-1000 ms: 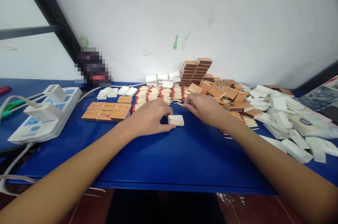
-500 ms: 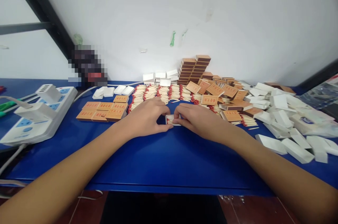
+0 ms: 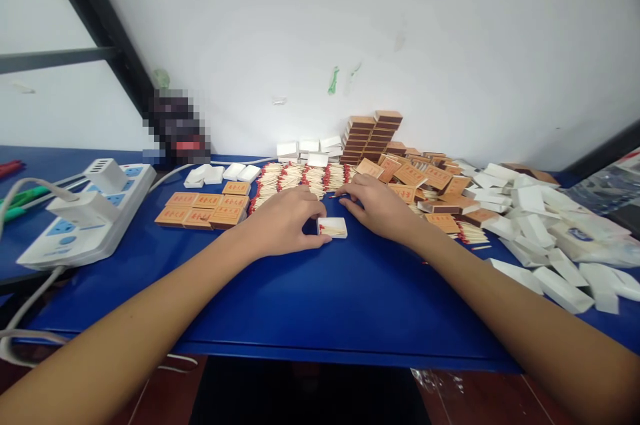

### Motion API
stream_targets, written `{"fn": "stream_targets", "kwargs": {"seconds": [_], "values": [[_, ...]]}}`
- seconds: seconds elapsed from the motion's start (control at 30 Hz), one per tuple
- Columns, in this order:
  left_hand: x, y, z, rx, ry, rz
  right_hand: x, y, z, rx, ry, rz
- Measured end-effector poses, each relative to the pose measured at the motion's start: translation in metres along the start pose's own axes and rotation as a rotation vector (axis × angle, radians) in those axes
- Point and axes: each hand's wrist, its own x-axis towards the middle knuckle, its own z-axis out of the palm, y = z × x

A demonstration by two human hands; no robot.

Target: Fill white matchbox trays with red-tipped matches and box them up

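My left hand (image 3: 293,221) grips the left end of a small white matchbox tray (image 3: 341,235) between thumb and fingers. The tray lies on the blue table, and a few matches (image 3: 327,225) with red heads show inside it. My right hand (image 3: 377,207) is just beyond the tray, to its right. Its thumb and forefinger pinch at a loose match (image 3: 332,196) on the table, with the other fingers curled behind. Rows of red-headed matches (image 3: 314,178) lie directly behind both hands.
Orange matchboxes (image 3: 203,208) are laid out at left, near a white power strip (image 3: 105,238) with cables. More matchboxes form a stack (image 3: 370,138) by the wall and a loose heap (image 3: 430,178). White trays (image 3: 533,225) pile up at right, beside a plastic packet (image 3: 585,231).
My right hand has left the tray and moved up and away to the loose match. The left hand still holds the tray, whose inside is now in fuller view. The camera view has shifted slightly.
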Motion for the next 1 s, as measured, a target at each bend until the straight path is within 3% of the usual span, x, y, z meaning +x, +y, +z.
{"fn": "stream_targets", "kwargs": {"seconds": [0.43,0.67,0.83,1.0], "values": [[0.0,0.002,0.0,0.009,-0.004,0.008,0.006,0.007,0.006,0.008,0.059,-0.005],[0.001,0.001,0.0,0.007,-0.014,-0.003,0.003,0.01,0.004,0.044,0.022,0.0],[0.001,0.002,0.0,0.027,0.011,-0.017,-0.008,-0.008,-0.014,0.12,0.019,-0.02],[0.001,0.003,-0.001,0.033,0.021,-0.017,-0.02,-0.033,-0.026,0.1,-0.066,-0.084]]}}
